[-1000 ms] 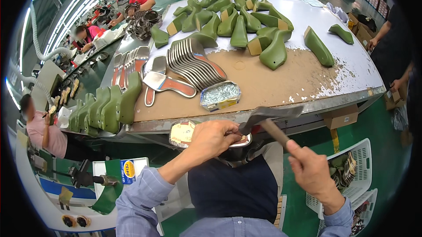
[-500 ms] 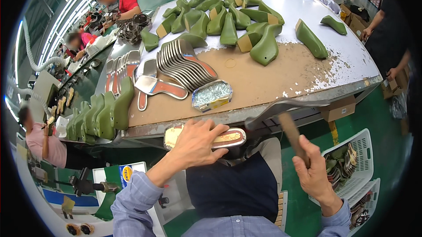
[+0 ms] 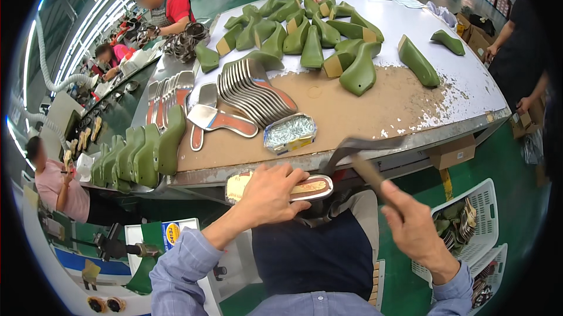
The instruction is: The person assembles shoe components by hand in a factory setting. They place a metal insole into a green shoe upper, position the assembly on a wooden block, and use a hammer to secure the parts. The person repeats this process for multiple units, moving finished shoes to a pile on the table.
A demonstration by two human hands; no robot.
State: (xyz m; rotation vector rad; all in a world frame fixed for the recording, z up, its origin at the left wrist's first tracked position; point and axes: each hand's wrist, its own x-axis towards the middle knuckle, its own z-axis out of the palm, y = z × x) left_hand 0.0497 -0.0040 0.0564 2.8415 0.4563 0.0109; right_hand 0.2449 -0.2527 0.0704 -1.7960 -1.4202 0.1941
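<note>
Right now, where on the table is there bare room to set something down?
The brown patch bordered by the small box, the green molds and the table's front edge. Crowded: left side, stacked with shiny pieces; far middle, covered with molds.

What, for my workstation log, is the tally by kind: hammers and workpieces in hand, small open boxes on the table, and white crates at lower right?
Hammer: 1
Workpiece: 1
Small open box: 1
White crates: 2
Total: 5
</note>
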